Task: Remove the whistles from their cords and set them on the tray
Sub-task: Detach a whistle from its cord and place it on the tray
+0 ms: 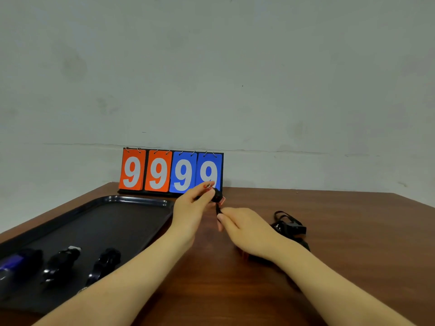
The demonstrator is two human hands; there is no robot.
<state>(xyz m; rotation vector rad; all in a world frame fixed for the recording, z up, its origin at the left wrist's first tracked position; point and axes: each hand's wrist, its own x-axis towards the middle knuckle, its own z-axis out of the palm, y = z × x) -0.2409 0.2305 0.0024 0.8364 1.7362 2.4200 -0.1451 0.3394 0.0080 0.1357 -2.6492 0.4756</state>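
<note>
I see table [329,243]; tray [122,203] at 9 o'clock holds three whistles [63,260]. Left hand [190,208] pinches a red-black whistle [217,196]; right hand [244,228] pinches its cord [218,210]. Loose cords [289,223] at 3 o'clock

- The left hand [191,203] pinches a small black-and-red whistle [217,196] above the brown wooden table [329,255].
- The right hand [244,228] grips the short black cord [218,210] hanging just below that whistle.
- A black rectangular plastic tray [131,222] lies on the left, with three dark whistles [62,262] in a row at its near end.
- A loose heap of black cords [290,225] lies beside the right wrist.
- A flip scoreboard with orange and blue cards [170,171] reads 9999 against the wall.
</note>
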